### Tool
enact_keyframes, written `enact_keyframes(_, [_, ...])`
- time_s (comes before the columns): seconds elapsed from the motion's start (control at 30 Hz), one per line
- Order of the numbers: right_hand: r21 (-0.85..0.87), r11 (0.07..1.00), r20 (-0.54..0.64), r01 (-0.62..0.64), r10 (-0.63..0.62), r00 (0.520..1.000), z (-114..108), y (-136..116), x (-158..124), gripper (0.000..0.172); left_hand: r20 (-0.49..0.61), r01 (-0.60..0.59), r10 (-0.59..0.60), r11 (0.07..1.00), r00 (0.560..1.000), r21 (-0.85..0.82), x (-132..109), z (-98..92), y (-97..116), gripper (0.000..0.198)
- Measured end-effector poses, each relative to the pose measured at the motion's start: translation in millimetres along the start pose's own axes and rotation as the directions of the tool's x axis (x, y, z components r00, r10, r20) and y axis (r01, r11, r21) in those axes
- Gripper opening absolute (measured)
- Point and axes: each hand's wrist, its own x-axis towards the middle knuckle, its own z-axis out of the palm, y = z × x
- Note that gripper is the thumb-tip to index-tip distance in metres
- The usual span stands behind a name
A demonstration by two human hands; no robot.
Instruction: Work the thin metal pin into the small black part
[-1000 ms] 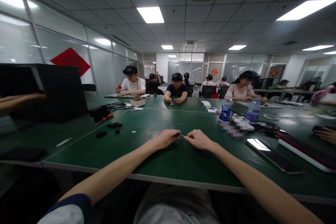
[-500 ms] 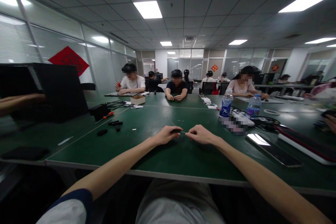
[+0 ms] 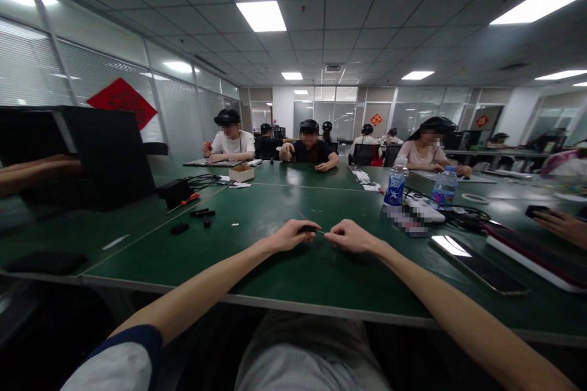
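Black part [image 3: 308,228] sits pinched in the left hand [image 3: 290,236], a thin wire [image 3: 321,233] clamped in the right hand [image 3: 353,236], just above the green bench [image 3: 151,244].

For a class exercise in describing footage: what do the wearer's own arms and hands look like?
The left hand and right hand are ungloved. The left forearm is bare, leaving a white short sleeve with a navy band at its hem; the right sleeve is unseen.

held item [image 3: 308,228]: black | table [image 3: 151,250]: dark green | sleeve [image 3: 120,366]: white, navy trim
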Motion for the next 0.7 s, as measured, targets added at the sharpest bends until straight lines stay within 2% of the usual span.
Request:
enact_keyframes(0.2, [0.087,0.991,0.053,-0.101,0.097,0.994,0.3,-0.2,-2.6,0.056,-0.002,0.043,-0.043,0.999,0.999,-0.027,0.1,0.4,4.1,0.034])
enact_keyframes(0.7, [0.18,0.975,0.082,-0.128,0.115,0.99,1.3,0.4,-2.7,0.054,0.018,0.059,-0.057,0.986,0.998,-0.154,1.2,2.5,1.6,0.036])
